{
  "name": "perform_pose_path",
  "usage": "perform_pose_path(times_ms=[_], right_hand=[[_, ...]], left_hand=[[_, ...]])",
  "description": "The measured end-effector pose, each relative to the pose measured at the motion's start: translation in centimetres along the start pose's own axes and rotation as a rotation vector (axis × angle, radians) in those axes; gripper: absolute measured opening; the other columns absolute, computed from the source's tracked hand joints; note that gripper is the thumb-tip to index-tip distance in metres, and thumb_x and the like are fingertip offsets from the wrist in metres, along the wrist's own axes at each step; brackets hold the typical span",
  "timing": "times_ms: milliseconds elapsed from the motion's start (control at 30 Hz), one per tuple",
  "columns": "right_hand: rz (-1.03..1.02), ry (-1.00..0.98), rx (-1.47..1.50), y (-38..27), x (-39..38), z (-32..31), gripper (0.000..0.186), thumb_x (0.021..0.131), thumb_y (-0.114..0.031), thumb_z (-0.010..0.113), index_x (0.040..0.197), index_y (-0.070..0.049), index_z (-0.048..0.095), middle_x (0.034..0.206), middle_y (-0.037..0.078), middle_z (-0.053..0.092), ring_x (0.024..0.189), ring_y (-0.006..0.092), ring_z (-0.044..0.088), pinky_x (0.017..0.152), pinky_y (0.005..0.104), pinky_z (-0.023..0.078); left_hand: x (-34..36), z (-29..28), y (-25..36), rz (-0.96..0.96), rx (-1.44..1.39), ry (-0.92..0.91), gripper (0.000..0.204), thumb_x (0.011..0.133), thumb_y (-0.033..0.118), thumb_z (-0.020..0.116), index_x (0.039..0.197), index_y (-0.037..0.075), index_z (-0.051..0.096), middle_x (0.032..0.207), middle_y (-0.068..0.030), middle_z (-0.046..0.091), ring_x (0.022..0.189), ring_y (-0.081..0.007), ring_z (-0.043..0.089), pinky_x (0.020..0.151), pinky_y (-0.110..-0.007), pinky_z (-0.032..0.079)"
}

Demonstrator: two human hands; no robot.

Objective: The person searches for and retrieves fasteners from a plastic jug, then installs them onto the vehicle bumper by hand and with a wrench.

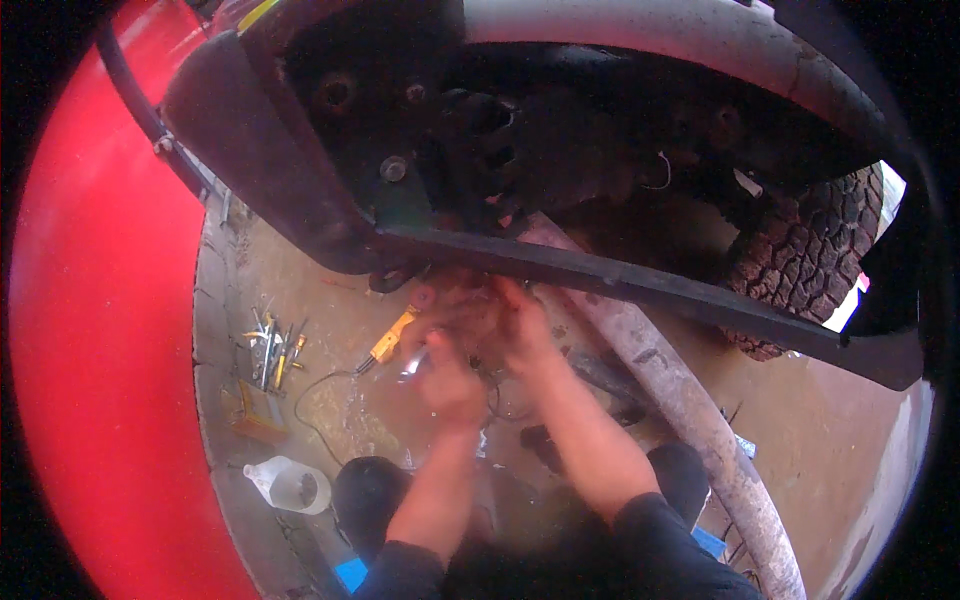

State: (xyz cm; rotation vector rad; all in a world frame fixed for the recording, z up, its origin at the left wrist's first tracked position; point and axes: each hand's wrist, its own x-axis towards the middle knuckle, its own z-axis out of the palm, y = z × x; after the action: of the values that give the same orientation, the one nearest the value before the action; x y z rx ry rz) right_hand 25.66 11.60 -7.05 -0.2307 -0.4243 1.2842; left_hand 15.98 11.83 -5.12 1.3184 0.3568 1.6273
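A yellow, elongated, corded power tool [393, 337] sat at ten o'clock from the left hand [448, 388], angled toward twelve. The right hand [522, 328] angled toward eleven, near a long black bar [610, 274]. Blurred fingers: opening and hold couldn't be told.

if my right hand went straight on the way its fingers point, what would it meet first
Probably the long dark bar just ahead of the right hand. Depth is unclear, so the hand might pass underneath it instead.
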Motion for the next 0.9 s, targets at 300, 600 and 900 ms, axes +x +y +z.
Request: perform_pose_path(times_ms=[300, 600, 900], right_hand=[[-0.166, 0.402, -0.977, -4.5, -1.4, 1.0, 0.035, 0.082, -0.011, 0.068, 0.115, -0.004, 0.059, 0.109, 0.006, 0.061, 0.097, 0.0158, 0.057, 0.081, 0.029, 0.046], [-0.167, 0.385, -0.882, -3.9, -0.7, 2.2, 0.039, 0.079, -0.002, 0.069, 0.116, -0.006, 0.056, 0.104, 0.005, 0.06, 0.089, 0.0143, 0.058, 0.069, 0.0286, 0.049], [-0.281, 0.401, -0.853, -3.7, -1.0, 2.7, 0.037, 0.077, -0.006, 0.072, 0.112, -0.007, 0.058, 0.101, 0.004, 0.061, 0.085, 0.0122, 0.059, 0.063, 0.0254, 0.047]], left_hand=[[-1.2, 1.1, -0.5, 0.373, 0.476, -0.35, 0.024, 0.094, 0.023, 0.048, 0.095, 0.002, 0.059, 0.104, -0.0137, 0.062, 0.103, -0.0279, 0.056, 0.095, -0.041, 0.04], [2.7, -0.6, -1.6, -0.522, -0.649, 0.092, 0.025, 0.097, 0.024, 0.047, 0.105, 0.001, 0.053, 0.102, -0.0133, 0.062, 0.095, -0.0275, 0.06, 0.087, -0.038, 0.045], [-0.6, 0.7, -0.8, 0.369, 0.344, -0.223, 0.014, 0.089, 0.014, 0.057, 0.097, 0.003, 0.059, 0.103, -0.0139, 0.061, 0.098, -0.0292, 0.058, 0.084, -0.038, 0.046]])
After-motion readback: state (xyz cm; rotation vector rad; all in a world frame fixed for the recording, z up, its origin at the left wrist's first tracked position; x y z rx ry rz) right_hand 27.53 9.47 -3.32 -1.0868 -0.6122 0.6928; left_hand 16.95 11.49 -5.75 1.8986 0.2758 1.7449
